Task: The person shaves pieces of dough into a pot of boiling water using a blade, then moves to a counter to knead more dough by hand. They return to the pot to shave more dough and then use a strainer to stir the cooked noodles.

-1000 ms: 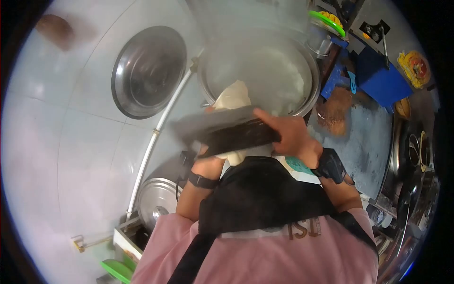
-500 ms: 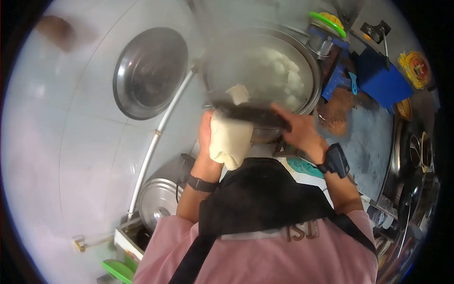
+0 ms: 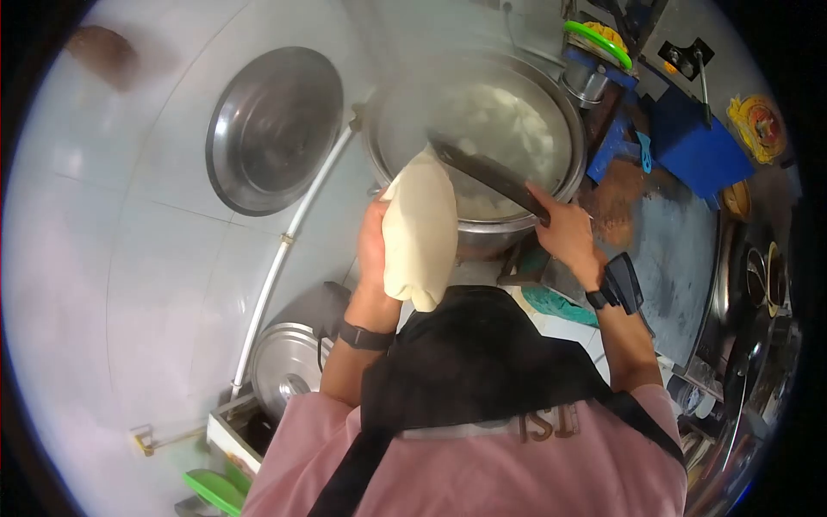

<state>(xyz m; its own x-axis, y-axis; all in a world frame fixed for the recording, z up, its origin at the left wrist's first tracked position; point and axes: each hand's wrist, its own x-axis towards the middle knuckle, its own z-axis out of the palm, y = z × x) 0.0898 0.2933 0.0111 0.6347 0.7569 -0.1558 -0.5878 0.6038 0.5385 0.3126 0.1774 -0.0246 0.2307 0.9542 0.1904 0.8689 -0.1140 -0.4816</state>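
A long lump of pale dough (image 3: 420,237) lies along my left hand (image 3: 372,246), which supports it from the left and below; most of those fingers are hidden by it. My right hand (image 3: 568,234) is closed around the near end of a dark, flat-bladed knife (image 3: 489,172). The blade slants up and left, its far end at the tip of the dough. Just beyond both hands stands a large steel pot (image 3: 575,142) of cloudy, steaming water. Pale pieces of dough (image 3: 508,112) float in it, mostly toward the far right side.
A round steel basin (image 3: 276,129) rests against the tiled wall at left, by a white pipe (image 3: 284,246). A pot lid (image 3: 289,366) is at lower left. On the right are a grey worktop (image 3: 668,276), a blue box (image 3: 698,138) and a small metal pot (image 3: 586,82).
The knife, blurred and nearly level across the dough before, now slants with its near end lower right. My right hand has shifted slightly right. A piece seen above the dough's end is gone from there.
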